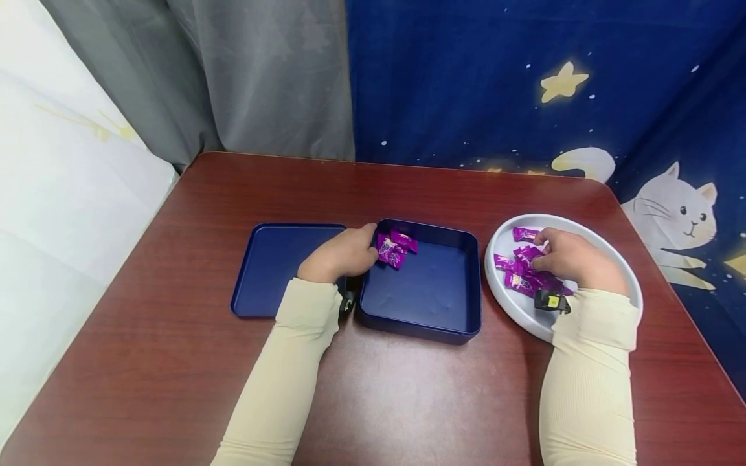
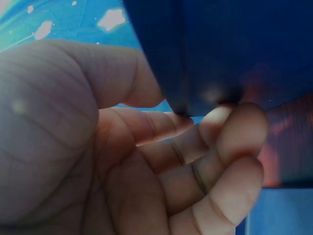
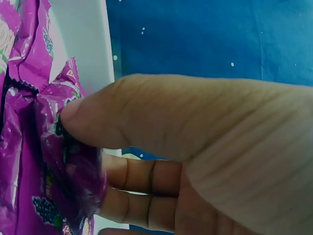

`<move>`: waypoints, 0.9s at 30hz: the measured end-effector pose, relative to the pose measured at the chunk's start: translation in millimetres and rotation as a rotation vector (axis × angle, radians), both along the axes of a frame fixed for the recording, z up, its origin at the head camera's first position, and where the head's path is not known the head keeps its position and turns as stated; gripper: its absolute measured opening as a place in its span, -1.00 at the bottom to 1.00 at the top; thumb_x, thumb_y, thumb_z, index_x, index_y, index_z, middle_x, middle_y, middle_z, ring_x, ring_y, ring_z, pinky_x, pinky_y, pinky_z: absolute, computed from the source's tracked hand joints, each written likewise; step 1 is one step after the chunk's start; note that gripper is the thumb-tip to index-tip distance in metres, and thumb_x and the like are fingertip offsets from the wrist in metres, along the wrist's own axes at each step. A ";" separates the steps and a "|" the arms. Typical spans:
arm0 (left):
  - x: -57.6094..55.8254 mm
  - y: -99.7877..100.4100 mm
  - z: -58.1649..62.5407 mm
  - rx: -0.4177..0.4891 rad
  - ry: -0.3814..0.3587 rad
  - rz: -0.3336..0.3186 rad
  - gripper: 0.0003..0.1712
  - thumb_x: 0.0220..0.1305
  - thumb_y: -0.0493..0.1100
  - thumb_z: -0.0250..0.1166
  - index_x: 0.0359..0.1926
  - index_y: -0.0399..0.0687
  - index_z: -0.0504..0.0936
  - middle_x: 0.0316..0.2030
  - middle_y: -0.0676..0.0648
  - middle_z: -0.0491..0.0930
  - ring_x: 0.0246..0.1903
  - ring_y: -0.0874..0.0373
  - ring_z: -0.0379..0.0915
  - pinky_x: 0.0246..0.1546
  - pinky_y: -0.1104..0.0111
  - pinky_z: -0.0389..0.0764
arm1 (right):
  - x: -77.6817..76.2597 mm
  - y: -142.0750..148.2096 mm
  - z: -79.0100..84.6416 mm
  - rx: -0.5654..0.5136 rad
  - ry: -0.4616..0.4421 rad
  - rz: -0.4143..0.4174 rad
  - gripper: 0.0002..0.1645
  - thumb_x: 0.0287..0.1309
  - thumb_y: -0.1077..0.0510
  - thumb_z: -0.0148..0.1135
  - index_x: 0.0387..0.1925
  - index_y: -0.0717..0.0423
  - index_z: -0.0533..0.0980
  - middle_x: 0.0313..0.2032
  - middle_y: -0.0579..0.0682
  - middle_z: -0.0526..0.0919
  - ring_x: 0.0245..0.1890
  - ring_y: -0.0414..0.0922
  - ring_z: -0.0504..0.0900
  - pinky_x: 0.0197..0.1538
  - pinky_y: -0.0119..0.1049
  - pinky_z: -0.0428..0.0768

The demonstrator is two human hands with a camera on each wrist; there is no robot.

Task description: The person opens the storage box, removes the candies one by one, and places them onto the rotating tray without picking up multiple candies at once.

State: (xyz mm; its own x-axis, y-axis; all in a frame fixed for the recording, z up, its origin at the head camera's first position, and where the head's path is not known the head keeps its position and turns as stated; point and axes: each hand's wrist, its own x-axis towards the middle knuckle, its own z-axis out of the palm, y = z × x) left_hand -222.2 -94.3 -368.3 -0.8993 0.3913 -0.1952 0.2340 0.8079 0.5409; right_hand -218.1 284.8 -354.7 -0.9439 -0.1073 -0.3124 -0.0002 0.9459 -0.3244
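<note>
A dark blue box stands open on the table, with a few purple-wrapped candies in its far left corner. My left hand holds the box's left side near that corner; in the left wrist view the thumb and curled fingers meet the blue wall. More purple candies lie in a round white tray at the right. Over this tray, my right hand pinches one candy between thumb and fingers. Its fingertips are partly hidden behind the wrapper.
A flat blue lid lies left of the box, partly under my left hand. The reddish-brown table reaches back to a grey curtain and a blue starry one. White cloth hangs on the left.
</note>
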 end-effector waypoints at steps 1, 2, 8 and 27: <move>0.1 0.0 0.3 0.000 -0.001 0.001 -0.27 0.35 -0.16 -0.04 0.46 -0.13 -0.08 0.41 -0.15 0.06 0.33 0.03 0.00 0.32 0.07 0.19 | 0.2 0.2 0.2 -0.001 -0.003 -0.001 -0.33 0.02 0.05 0.32 0.09 0.35 0.34 -0.15 0.39 0.53 -0.30 0.11 0.55 -0.21 0.09 0.58; 0.3 0.0 0.4 0.001 -0.002 0.003 -0.27 0.35 -0.16 -0.04 0.46 -0.13 -0.08 0.41 -0.14 0.07 0.33 0.04 0.00 0.32 0.07 0.19 | 0.2 0.5 0.2 -0.001 -0.003 0.000 -0.32 0.02 0.05 0.32 0.09 0.35 0.34 -0.15 0.39 0.53 -0.30 0.11 0.55 -0.21 0.09 0.58; 1.5 -0.4 2.0 0.018 0.009 0.000 -0.26 0.34 -0.18 -0.03 0.46 -0.13 -0.09 0.42 -0.15 0.05 0.33 0.03 -0.01 0.32 0.07 0.18 | 1.6 0.7 3.1 -0.001 -0.008 0.007 -0.29 0.02 0.04 0.32 0.12 0.36 0.33 -0.11 0.42 0.52 -0.26 0.14 0.56 -0.18 0.13 0.58; 2.2 0.4 2.1 0.008 0.012 0.001 -0.29 0.34 -0.19 -0.04 0.44 -0.21 -0.05 0.40 -0.18 0.09 0.32 0.01 0.02 0.32 0.06 0.19 | 17.8 -33.6 33.5 0.019 0.145 0.067 -0.21 0.00 0.06 0.34 0.23 0.27 0.28 0.11 0.41 0.42 0.06 0.30 0.37 0.09 0.35 0.35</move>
State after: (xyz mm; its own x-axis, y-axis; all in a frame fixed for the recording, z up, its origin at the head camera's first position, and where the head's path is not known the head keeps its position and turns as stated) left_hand -220.0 -93.9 -366.2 -0.9020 0.3917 -0.1813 0.2396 0.8037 0.5447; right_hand -200.3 251.2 -321.2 -0.9701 -0.1673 -0.1760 -0.1093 0.9480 -0.2989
